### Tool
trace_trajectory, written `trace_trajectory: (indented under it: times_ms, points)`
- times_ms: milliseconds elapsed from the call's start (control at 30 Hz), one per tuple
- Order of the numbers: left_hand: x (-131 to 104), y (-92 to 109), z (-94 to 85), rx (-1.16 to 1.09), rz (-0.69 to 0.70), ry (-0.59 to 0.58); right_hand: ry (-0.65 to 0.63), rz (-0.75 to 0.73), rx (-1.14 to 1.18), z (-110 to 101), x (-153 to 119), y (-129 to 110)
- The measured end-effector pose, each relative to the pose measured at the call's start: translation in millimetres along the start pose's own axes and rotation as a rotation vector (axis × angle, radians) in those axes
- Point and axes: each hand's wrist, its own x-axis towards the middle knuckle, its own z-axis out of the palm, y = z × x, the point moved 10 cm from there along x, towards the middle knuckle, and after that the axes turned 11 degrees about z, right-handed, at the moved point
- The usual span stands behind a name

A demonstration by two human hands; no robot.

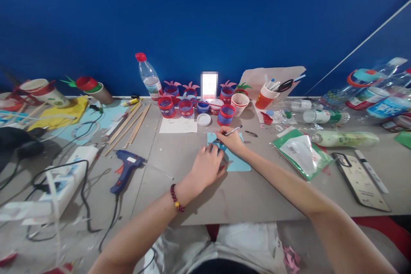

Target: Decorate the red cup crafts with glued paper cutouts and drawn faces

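A light blue sheet of paper [239, 166] lies on the table in front of me, with a darker blue paper piece [221, 146] on top. My right hand [231, 140] grips a pen [233, 130], its tip down at the blue piece. From the left, my left hand [208, 165] holds that piece down with bent fingers and wears a dark red bead bracelet [175, 199]. My fingers partly cover the piece, so its full outline is hidden. A black pen cap [251, 134] rests just right of the sheet.
Behind are decorated red-and-purple cups [226, 114], a white lid [204, 120] and a clear bottle [150, 79]. To the left lie a blue glue gun [126, 170], wooden sticks [138, 125] and a power strip [69, 180]. Rightward are a green packet [297, 150], a phone [361, 182] and plastic bottles [326, 116].
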Motion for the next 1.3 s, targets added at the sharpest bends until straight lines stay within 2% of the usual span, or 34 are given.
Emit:
trace_trajectory:
  times_ms: [333,500,967,1300]
  points:
    - [1,-3,7.0,-0.086,-0.034,-0.080,0.046,-0.098,-0.051,-4,-2,1]
    - [3,-7,1.0,-0.109,-0.058,-0.061,0.101,-0.121,-0.075,-9,-6,-4]
    - [3,-7,-0.5,-0.108,-0.078,-0.021,0.113,-0.055,-0.063,-14,-9,-2]
    - [3,-6,1.9,-0.104,-0.086,-0.060,0.109,-0.032,-0.034,-14,-10,1]
